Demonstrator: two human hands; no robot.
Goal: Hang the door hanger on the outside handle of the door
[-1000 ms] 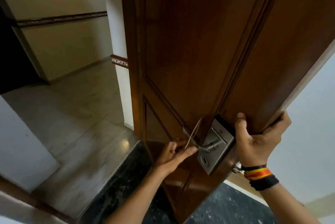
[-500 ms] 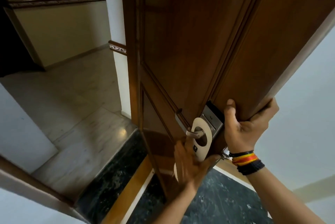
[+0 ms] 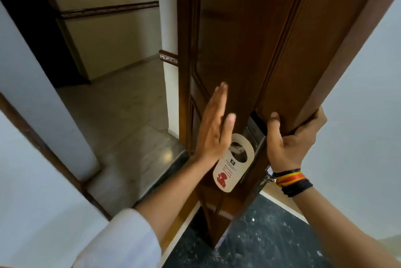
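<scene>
A beige door hanger with red print hangs by its hole on the metal outside handle of the brown wooden door. My left hand is flat and open just left of the hanger, fingers straight and pointing up along the door face, holding nothing. My right hand grips the door's edge above the lock plate, thumb on the outer face and fingers wrapped round the edge. Coloured bands circle my right wrist.
The door stands ajar. Beyond it lies a corridor with a pale marble floor and a cream wall with a dark trim strip. A dark speckled floor is under me. A white wall is on the right.
The hanger went onto the handle and now hangs free. My left hand let it go and rose, opening flat against the door. My right hand kept its grip on the door edge.
</scene>
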